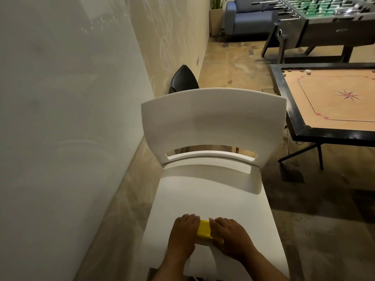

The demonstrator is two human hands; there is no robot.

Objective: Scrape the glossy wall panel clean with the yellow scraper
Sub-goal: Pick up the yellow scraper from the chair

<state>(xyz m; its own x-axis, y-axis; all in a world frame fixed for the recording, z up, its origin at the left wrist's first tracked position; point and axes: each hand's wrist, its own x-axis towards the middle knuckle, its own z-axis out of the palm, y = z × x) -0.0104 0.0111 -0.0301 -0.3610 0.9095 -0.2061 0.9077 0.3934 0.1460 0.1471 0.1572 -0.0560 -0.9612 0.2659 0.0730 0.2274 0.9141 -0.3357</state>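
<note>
Yellow scraper (205, 230) lies on the near part of a white chair (213, 126) seat, w/ both hands on it. It's a flat, squarish block of smooth shiny plastic, only its middle showing btwn the hands. Left hand (183, 233) covers its left end, fingers curled down over the edge; right hand (229, 234) covers the right end, fingers bent over the top, pinching it. Whether either thumb is tucked under the scraper, can't tell.

Chair is smooth matte moulded plastic: broad curved backrest, a slot-shaped cutout low in the back, flat seat. Glossy wall panel (60, 118) fills the left side, pale grey-green, slick, w/ faint smears and soft reflections. Beyond it the wall turns cream w/ a light leaf pattern. A black chair back (183, 80), rounded, sits just behind the white one.

Right: carrom board (332, 102), tan wood surface w/ thick black frame on thin metal legs. Far right: foosball table (324, 21), dark body, chrome rods. Far back: blue sofa (249, 17), potted plant (216, 15). Floor is mottled brown carpet.
</note>
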